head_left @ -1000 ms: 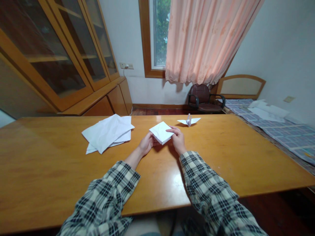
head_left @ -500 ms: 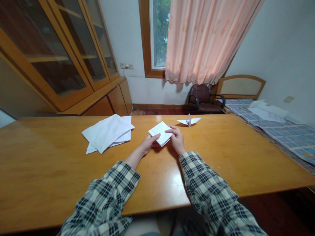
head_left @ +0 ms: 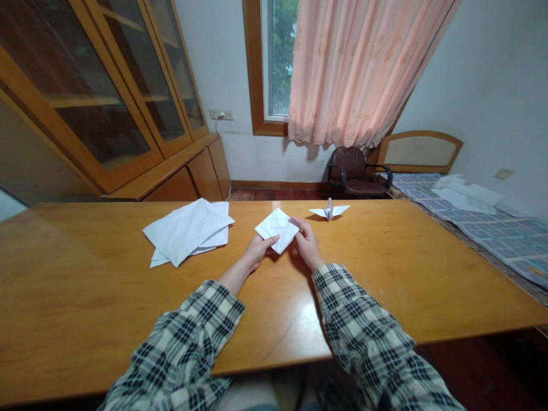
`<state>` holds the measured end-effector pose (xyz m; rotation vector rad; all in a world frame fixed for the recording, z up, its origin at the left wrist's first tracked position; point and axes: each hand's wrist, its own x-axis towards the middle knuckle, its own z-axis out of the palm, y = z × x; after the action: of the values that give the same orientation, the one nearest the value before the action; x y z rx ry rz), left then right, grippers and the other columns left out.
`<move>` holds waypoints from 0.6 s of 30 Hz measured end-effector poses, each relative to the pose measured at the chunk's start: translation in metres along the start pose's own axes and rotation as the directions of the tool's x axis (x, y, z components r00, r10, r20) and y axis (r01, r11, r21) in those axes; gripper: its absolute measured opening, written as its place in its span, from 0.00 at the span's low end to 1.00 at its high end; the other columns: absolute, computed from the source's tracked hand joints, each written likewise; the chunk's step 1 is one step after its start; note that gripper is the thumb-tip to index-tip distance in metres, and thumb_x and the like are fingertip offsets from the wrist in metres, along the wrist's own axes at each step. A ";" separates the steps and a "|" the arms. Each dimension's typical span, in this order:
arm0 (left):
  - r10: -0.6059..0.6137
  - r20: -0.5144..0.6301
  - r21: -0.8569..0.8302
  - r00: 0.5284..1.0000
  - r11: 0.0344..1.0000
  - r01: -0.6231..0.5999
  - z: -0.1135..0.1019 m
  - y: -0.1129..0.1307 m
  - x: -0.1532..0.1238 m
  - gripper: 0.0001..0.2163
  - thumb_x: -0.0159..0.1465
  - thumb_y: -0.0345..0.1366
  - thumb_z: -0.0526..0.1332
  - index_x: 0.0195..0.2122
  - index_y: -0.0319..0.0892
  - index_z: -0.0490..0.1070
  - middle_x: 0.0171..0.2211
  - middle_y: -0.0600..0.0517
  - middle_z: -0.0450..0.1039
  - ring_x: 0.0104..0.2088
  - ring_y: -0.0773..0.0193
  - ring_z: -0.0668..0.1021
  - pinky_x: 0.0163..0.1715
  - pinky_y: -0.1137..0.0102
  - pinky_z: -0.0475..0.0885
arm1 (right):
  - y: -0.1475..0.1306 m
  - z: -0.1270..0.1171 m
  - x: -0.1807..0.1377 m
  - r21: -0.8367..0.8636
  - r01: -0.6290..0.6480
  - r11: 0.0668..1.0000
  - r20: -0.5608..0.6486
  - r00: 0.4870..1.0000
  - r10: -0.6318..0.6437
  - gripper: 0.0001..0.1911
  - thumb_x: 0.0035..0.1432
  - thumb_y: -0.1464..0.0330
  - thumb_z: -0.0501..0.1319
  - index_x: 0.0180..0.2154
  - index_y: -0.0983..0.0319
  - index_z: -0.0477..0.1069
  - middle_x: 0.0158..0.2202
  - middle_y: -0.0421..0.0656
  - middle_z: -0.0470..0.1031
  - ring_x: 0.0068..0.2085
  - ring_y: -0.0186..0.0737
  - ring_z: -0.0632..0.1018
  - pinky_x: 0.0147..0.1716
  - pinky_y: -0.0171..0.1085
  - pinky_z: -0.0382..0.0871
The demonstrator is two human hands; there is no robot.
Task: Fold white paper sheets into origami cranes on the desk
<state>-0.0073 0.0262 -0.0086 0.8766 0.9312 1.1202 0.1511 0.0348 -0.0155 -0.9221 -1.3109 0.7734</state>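
Observation:
A folded white paper square is tilted up off the wooden table, its face toward me. My left hand pinches its lower left edge, thumb on top. My right hand grips its right corner with curled fingers. Both sleeves are plaid. A finished white paper crane stands on the table just beyond my right hand.
A loose pile of white paper sheets lies on the table to the left. Behind the table are a wooden glass-door cabinet, a dark armchair under a pink curtain, and a bed at right.
The folded paper has been lifted and tipped up from lying nearly flat. My left thumb has moved onto its lower edge; my right hand shifted slightly toward its corner.

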 end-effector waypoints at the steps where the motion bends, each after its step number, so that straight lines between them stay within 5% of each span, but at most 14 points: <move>1: 0.004 -0.012 0.005 1.000 1.000 -0.004 0.000 -0.001 0.001 0.25 0.48 0.36 0.71 0.48 0.38 0.72 0.48 0.42 0.76 0.40 0.55 0.80 0.32 0.68 0.76 | 0.001 0.000 0.000 0.052 -0.039 0.998 0.005 0.999 0.039 0.22 0.51 0.72 0.55 0.48 0.57 0.74 0.52 0.44 0.73 0.54 0.42 0.71 0.57 0.44 0.63; 6: 0.033 -0.023 0.015 0.999 0.999 -0.033 -0.002 -0.004 0.003 0.25 0.48 0.37 0.72 0.48 0.38 0.72 0.47 0.42 0.77 0.41 0.54 0.80 0.31 0.68 0.76 | 0.001 0.001 0.001 0.248 -0.206 0.946 -0.015 0.976 0.217 0.24 0.52 0.67 0.56 0.52 0.58 0.71 0.51 0.45 0.74 0.49 0.42 0.74 0.46 0.41 0.70; 10: 0.045 0.000 0.021 0.999 0.999 -0.045 -0.001 -0.004 0.001 0.26 0.47 0.36 0.72 0.48 0.38 0.72 0.48 0.42 0.76 0.44 0.53 0.79 0.37 0.66 0.76 | -0.002 0.001 0.002 0.235 -0.282 0.930 -0.079 0.948 0.308 0.25 0.53 0.59 0.60 0.52 0.62 0.70 0.44 0.46 0.76 0.40 0.40 0.76 0.38 0.37 0.71; 18: 0.089 0.055 0.061 0.994 0.994 -0.093 0.000 -0.004 -0.002 0.28 0.47 0.38 0.73 0.50 0.38 0.72 0.51 0.41 0.75 0.50 0.49 0.77 0.49 0.59 0.73 | -0.002 0.002 0.003 0.171 -0.255 0.952 -0.057 0.962 0.268 0.22 0.48 0.54 0.65 0.39 0.64 0.76 0.36 0.46 0.78 0.35 0.40 0.75 0.36 0.37 0.69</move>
<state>-0.0059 0.0231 -0.0120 1.0047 0.8951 1.1448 0.1491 0.0374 -0.0126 -0.9964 -1.0505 1.0238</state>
